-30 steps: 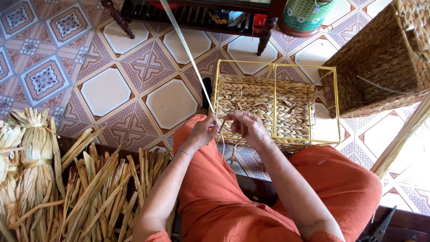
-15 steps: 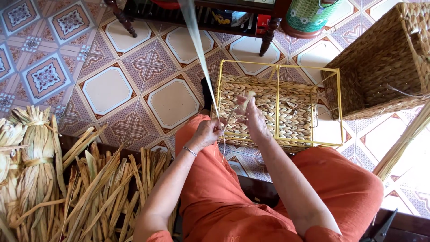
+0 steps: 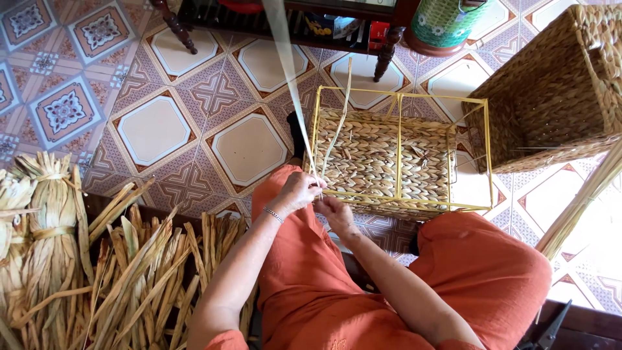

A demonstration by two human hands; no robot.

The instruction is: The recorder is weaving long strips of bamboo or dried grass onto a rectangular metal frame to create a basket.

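A yellow wire basket frame (image 3: pixel 400 98) stands on the tiled floor between my knees, its bottom and lower sides woven with dried straw. My left hand (image 3: pixel 295 192) pinches pale straw strands (image 3: pixel 293 97) at the frame's near left corner; the strands run up and away out of view. My right hand (image 3: pixel 334 211) sits just beside it at the frame's near rim, fingers closed on the same strands. A shorter strand (image 3: pixel 339 113) stands up from the weave.
Loose dried straw (image 3: pixel 139 272) and tied bundles (image 3: pixel 45 227) lie at my left. A finished woven basket (image 3: pixel 557 91) stands at the right. A dark wooden shelf (image 3: pixel 285 23) and a green container (image 3: pixel 447 23) are at the top. Black scissors (image 3: pixel 551 330) lie at bottom right.
My right hand has come back from inside the frame to the near rim beside my left hand. The long strands now run up more steeply.
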